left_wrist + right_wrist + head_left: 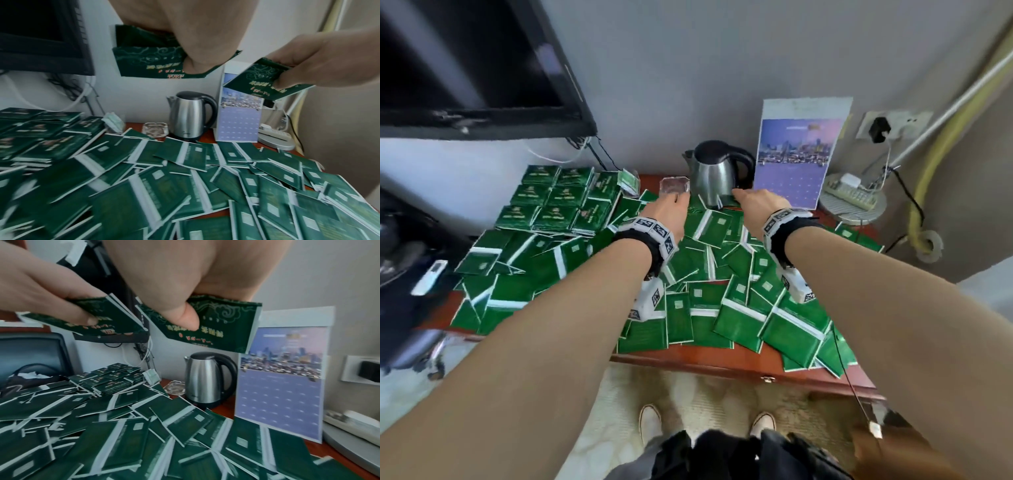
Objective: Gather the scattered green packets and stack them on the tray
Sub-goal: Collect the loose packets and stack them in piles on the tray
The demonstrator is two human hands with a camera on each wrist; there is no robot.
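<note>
head view: both arms reach over a red-brown table (722, 358) covered in scattered green packets (709, 308). neat stacks of packets (554, 202) sit at far left, tray itself not discernible. left hand (669, 214) and right hand (760, 202) are raised near the kettle (714, 171); grips hidden here.

left wrist view: the left hand's fingers clamp a small bunch of packets (144, 65), gold print showing. right hand pinches one packet (267, 81) just beside it.

right wrist view: right thumb (185, 319) presses a packet against the fingers; left hand holds its bunch close alongside. calendar (283, 378) stands right of the kettle.
</note>
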